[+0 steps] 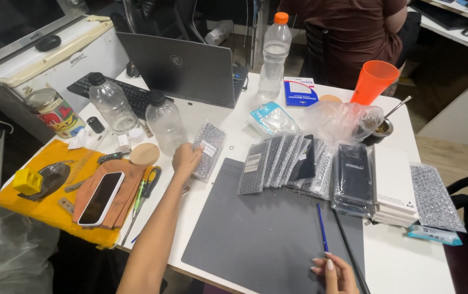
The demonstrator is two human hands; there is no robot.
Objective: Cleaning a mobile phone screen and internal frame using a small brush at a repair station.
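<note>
My left hand (186, 159) reaches forward and rests its fingers on a bubble-wrapped packet (208, 149) lying on the white table (408, 256) left of the grey work mat (266, 234). My right hand (336, 274) lies at the mat's near edge, fingers apart, beside a thin blue stick (322, 227) and a long black rod (349, 250); whether it touches them I cannot tell. A fanned row of bubble-wrapped packets (283, 163) lies along the mat's far edge.
White boxes (393, 188) and a dark wrapped packet (352, 177) sit at the right. Clear bottles (164, 121), a laptop (182, 68), an orange cup (374, 81), a phone (101, 197) on a brown cloth and screwdrivers (145, 190) stand around. Another person (353, 32) sits across.
</note>
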